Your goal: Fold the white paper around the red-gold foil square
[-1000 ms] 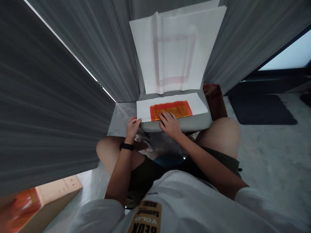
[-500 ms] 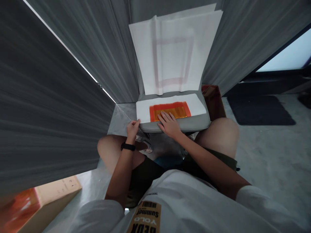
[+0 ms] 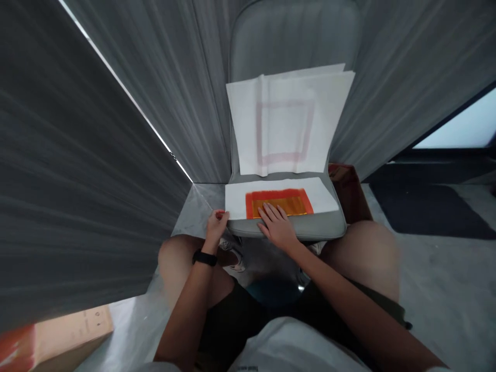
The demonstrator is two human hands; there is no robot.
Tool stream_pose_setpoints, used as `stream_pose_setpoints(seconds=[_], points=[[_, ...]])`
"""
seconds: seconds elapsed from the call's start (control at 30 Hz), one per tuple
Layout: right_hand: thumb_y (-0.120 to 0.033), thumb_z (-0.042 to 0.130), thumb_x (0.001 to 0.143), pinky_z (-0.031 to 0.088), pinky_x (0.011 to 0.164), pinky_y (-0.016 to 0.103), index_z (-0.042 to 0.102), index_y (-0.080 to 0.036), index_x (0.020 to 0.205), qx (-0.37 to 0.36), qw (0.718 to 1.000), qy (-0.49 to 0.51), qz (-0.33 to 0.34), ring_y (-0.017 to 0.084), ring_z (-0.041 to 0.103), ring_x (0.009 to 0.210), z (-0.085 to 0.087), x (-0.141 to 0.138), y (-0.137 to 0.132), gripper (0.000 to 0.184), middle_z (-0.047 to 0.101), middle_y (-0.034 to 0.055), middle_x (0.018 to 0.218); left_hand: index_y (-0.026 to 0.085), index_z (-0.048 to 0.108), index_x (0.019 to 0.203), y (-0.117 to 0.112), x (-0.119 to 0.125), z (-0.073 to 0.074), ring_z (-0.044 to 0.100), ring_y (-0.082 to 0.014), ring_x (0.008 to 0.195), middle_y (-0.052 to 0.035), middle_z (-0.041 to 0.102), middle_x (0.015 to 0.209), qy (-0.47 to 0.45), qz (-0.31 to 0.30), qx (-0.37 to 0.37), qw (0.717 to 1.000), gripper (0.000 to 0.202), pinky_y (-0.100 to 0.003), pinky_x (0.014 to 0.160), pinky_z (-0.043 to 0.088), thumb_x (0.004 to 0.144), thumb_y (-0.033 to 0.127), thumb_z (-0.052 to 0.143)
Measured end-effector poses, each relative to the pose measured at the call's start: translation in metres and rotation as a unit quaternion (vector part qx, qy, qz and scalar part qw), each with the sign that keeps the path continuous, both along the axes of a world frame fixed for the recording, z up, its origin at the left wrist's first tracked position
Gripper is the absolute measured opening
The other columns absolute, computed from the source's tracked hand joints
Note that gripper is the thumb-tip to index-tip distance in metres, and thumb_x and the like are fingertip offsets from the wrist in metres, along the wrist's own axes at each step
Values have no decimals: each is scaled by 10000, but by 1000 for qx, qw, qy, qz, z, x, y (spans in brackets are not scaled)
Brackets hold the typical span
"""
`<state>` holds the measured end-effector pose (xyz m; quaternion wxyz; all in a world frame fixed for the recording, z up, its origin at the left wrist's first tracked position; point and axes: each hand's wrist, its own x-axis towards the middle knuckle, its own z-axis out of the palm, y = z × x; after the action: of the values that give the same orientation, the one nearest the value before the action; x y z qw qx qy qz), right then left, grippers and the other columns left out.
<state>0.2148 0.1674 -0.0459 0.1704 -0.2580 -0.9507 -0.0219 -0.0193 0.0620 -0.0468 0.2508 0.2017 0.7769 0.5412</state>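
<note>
On my feed, the folded white paper [image 3: 235,200] lies on the gray chair seat [image 3: 318,226], its red-bordered gold panel [image 3: 295,205] facing up. My left hand [image 3: 217,225] pinches the paper's near left corner. My right hand [image 3: 279,230] rests flat, fingers spread over the panel's near edge. Behind, white sheets [image 3: 284,129] lean against the backrest [image 3: 294,39].

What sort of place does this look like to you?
Probably a curtained-off corner or booth indoors: grey drapes hang close on both sides, white paper lies on a grey chair, and there's a dark mat on the floor.
</note>
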Motion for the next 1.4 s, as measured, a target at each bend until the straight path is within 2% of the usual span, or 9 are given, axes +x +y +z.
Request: stream_pose_setpoints(seconds=[0.1, 0.23, 0.37, 0.47, 0.57, 0.67, 0.8, 0.97, 1.4], points=[[-405, 431, 1102, 339, 1257, 501, 581, -154, 1528, 22, 1000, 0, 5, 289, 493, 1497, -1, 1, 0, 517, 543, 146, 1606, 196, 648, 935, 13, -18, 5, 631, -187, 731, -13, 659, 788, -4, -7, 13, 1000, 336, -303, 702, 485, 784, 450, 807], [-381, 429, 1105, 324, 1262, 505, 570, -153, 1535, 42, 999, 10, 7, 290, 495, 1496, 2, 1, -2, 507, 546, 148, 1604, 176, 698, 874, 37, -43, 12, 651, -193, 804, -53, 712, 845, -12, -55, 31, 998, 343, -286, 725, 489, 785, 489, 808], [-367, 451, 1101, 303, 1276, 511, 477, -172, 1607, 36, 999, 16, 11, 286, 483, 1508, 4, 1, -4, 542, 539, 141, 1611, 172, 701, 756, 60, -53, 14, 610, -178, 718, -37, 693, 747, -24, -105, 35, 994, 419, -268, 636, 437, 783, 581, 784], [-354, 471, 1100, 290, 1287, 510, 379, -185, 1663, 25, 999, 17, 17, 282, 482, 1509, 6, 2, -5, 595, 535, 134, 1616, 177, 643, 646, 68, -52, 12, 536, -150, 642, -3, 609, 641, -21, -109, 31, 993, 444, -260, 575, 354, 781, 578, 779], [-340, 509, 1090, 286, 1294, 520, 293, -195, 1697, 17, 999, 21, 17, 289, 484, 1509, 9, 2, -5, 660, 527, 139, 1622, 177, 607, 608, 70, -50, 11, 494, -135, 620, 10, 558, 613, -23, -103, 29, 994, 457, -260, 558, 315, 796, 562, 766], [-344, 559, 1070, 306, 1288, 540, 260, -211, 1709, 16, 999, 27, 13, 316, 442, 1541, 11, 2, -6, 718, 492, 144, 1647, 167, 658, 680, 70, -48, 13, 498, -136, 627, 1, 590, 649, -51, -101, 34, 993, 449, -255, 553, 327, 806, 587, 752], [-353, 592, 1052, 328, 1280, 566, 231, -242, 1718, 3, 999, 35, -5, 339, 416, 1559, 13, 3, -7, 766, 440, 135, 1682, 158, 698, 722, 69, -47, 16, 502, -141, 626, -14, 619, 667, -104, -84, 42, 990, 482, -253, 541, 333, 748, 627, 806], [-360, 597, 1045, 329, 1285, 575, 182, -271, 1727, -17, 999, 37, -16, 345, 415, 1560, 13, 3, -8, 803, 372, 115, 1720, 150, 750, 845, 65, -45, 19, 556, -159, 659, -44, 688, 761, -151, -101, 52, 982, 509, -266, 573, 388, 761, 649, 807], [-331, 666, 1010, 362, 1267, 560, 258, -291, 1711, 0, 998, 66, -15, 340, 485, 1509, 11, 4, -9, 813, 422, 117, 1696, 133, 772, 979, 60, -47, 19, 653, -188, 718, -88, 767, 891, -229, -121, 63, 964, 587, -286, 626, 498, 731, 659, 853]])
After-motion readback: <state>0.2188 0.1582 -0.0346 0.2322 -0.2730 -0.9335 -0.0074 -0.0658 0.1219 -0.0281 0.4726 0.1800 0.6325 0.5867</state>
